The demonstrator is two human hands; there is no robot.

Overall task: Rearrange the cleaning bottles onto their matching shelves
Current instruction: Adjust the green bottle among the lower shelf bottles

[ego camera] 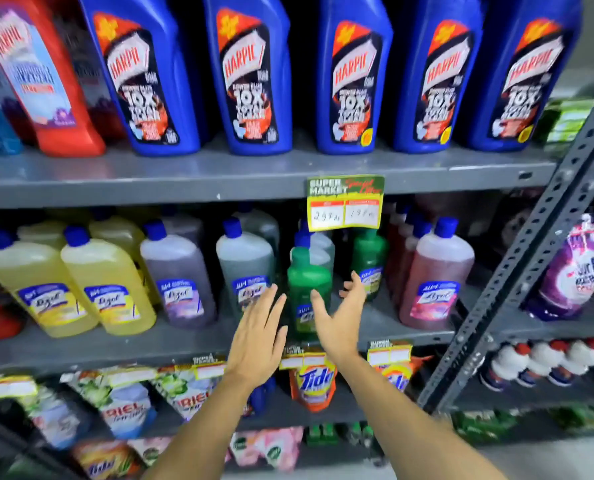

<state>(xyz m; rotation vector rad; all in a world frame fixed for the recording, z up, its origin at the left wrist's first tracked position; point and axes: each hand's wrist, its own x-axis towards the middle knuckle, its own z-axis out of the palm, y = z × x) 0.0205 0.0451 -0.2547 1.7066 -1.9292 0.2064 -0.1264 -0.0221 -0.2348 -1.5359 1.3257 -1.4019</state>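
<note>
both hands (259,336) (340,322), fingers spread, flank the green bottle (307,282); better to close evenly on its sides before lifting.

Both hands, the left hand (259,336) and the right hand (342,317), reach toward the middle shelf (115,348), one on either side of a Lizol bottle (307,289) standing at its front. More Lizol bottles (108,285) line the shelf to the left hand's left. Harpic bottles (250,74) stand on the shelf above the hands, and a Tide pouch (314,384) hangs below them.
</note>
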